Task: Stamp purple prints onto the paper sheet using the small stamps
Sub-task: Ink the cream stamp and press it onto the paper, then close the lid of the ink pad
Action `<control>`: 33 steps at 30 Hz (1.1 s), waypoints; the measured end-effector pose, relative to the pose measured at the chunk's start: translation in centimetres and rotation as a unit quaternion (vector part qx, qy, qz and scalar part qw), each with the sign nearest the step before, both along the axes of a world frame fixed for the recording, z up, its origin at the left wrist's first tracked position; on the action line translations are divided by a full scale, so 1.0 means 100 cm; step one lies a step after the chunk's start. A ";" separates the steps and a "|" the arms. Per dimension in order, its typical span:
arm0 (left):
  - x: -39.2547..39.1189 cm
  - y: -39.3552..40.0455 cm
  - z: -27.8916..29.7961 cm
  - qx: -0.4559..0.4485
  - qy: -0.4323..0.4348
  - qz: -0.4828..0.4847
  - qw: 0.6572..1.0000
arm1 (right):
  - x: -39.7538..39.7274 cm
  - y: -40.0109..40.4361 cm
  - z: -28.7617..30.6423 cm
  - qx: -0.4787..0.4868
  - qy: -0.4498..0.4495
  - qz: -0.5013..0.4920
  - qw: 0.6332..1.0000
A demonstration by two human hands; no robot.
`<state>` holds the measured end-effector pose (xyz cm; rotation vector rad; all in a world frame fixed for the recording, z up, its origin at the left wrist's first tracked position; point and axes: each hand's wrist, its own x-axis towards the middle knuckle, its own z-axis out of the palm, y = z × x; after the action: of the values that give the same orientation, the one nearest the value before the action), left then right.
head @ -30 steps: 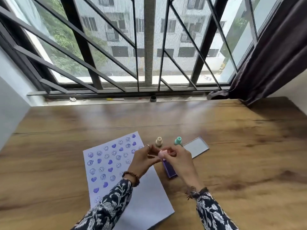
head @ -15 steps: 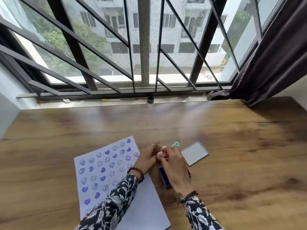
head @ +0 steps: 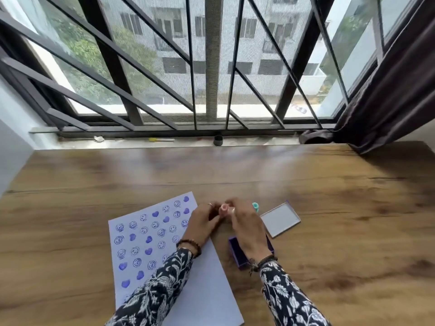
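A white paper sheet [head: 207,290] lies on the wooden table, its left part covered with purple smiley and heart prints. My left hand [head: 202,222] and my right hand [head: 244,227] meet just right of the sheet, both pinching a small pink stamp [head: 223,209]. A teal stamp [head: 255,206] stands just behind my right hand. The purple ink pad [head: 236,251] sits under my right wrist, partly hidden. Its open lid [head: 280,220] lies to the right. A beige stamp seen earlier is hidden.
The wooden table [head: 329,208] runs to a window sill with black bars. A small dark cap [head: 218,140] and a yellow item [head: 161,139] lie on the sill. A dark curtain [head: 388,102] hangs at the right.
The camera tilted and shifted; my hands stay together on the pink stamp, now covering the beige stamp that stood in view a second ago.
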<state>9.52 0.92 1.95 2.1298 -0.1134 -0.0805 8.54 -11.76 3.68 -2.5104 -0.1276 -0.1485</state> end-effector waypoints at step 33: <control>-0.067 -0.017 -0.022 0.131 -0.011 -0.096 0.987 | -0.018 -0.122 -0.008 0.095 0.075 -0.328 0.937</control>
<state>2.85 -0.75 -0.28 2.3781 -0.3375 -0.1943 6.74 -23.95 2.88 -2.2649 0.7564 -0.2238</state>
